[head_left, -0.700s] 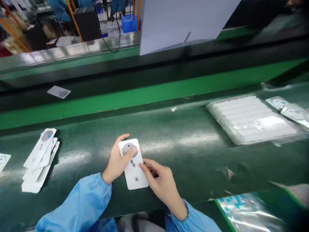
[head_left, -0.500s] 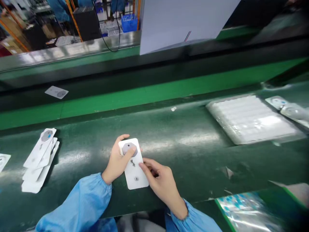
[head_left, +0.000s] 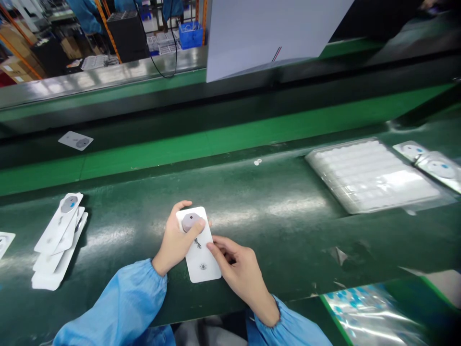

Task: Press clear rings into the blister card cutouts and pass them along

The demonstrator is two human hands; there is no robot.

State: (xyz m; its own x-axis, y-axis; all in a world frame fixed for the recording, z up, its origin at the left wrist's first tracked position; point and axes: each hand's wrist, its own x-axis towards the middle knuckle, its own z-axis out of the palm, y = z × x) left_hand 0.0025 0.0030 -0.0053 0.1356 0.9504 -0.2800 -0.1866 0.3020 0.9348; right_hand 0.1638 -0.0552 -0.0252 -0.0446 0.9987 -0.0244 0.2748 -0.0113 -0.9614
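Note:
A white card (head_left: 200, 262) with a grey round disc (head_left: 189, 222) near its top lies on the dark green bench in front of me. My left hand (head_left: 175, 245) grips the card's upper left edge, thumb pressed on the disc. On the card's right edge rests my right hand (head_left: 239, 271), fingertips curled and pinching it. Both sleeves are light blue.
A fanned stack of like white cards (head_left: 57, 242) lies at the left. One single card (head_left: 75, 141) sits on the far belt. A clear plastic tray (head_left: 370, 175) lies at the right, shiny bags (head_left: 367, 315) at the lower right. A white board (head_left: 266, 29) stands behind.
Hands and card keep their place. The single card on the far belt has drifted left.

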